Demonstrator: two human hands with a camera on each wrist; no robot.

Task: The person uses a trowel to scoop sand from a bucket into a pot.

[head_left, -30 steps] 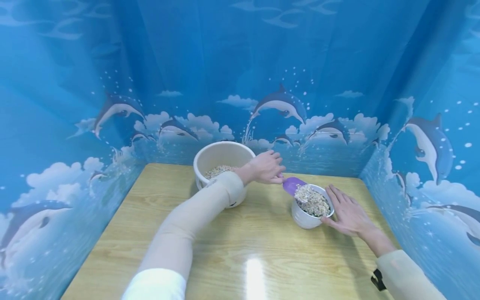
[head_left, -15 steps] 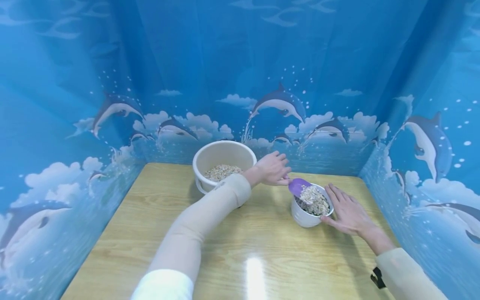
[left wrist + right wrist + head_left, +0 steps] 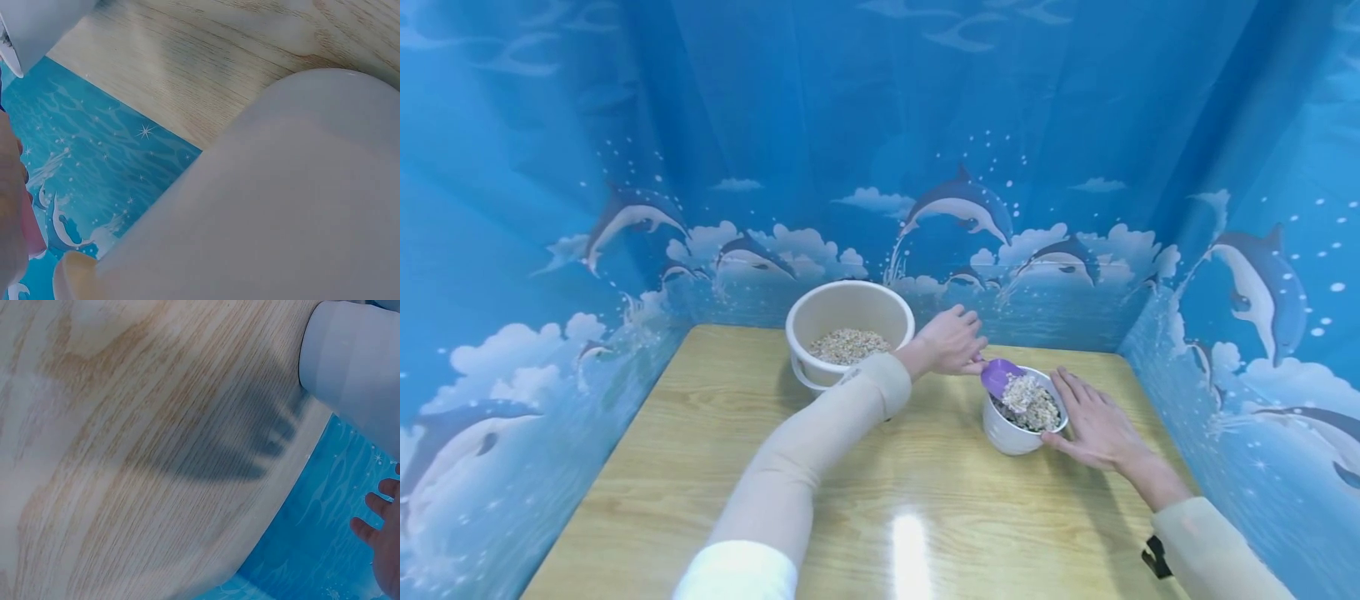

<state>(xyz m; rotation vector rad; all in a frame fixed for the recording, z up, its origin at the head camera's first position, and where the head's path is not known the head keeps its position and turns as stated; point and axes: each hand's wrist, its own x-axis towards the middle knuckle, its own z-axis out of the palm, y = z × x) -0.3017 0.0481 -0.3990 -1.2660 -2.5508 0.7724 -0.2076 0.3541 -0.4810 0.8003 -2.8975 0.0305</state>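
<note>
My left hand [image 3: 953,342] grips a purple scoop [image 3: 1000,377] by its handle [image 3: 32,230], reaching across past the large bucket. The scoop's tip lies over the left rim of a small white pot [image 3: 1011,437], and pale gravel [image 3: 1026,398] spreads from it across darker material inside. On the pot's right side rests my right hand [image 3: 1097,425], thumb at the near rim and fingers extended along the far right. The right wrist view catches some of those fingertips [image 3: 377,505] beside the pot's wall [image 3: 350,359].
A large off-white bucket [image 3: 799,337] stands at the back left with more gravel [image 3: 848,345] in it; its wall [image 3: 281,206] fills much of the left wrist view. The wooden table [image 3: 700,467] meets blue dolphin-print curtains [image 3: 865,125] on three sides.
My left hand has shifted slightly right, carrying the scoop farther over the pot. More of the bucket's gravel shows now. The right hand and pot have stayed put.
</note>
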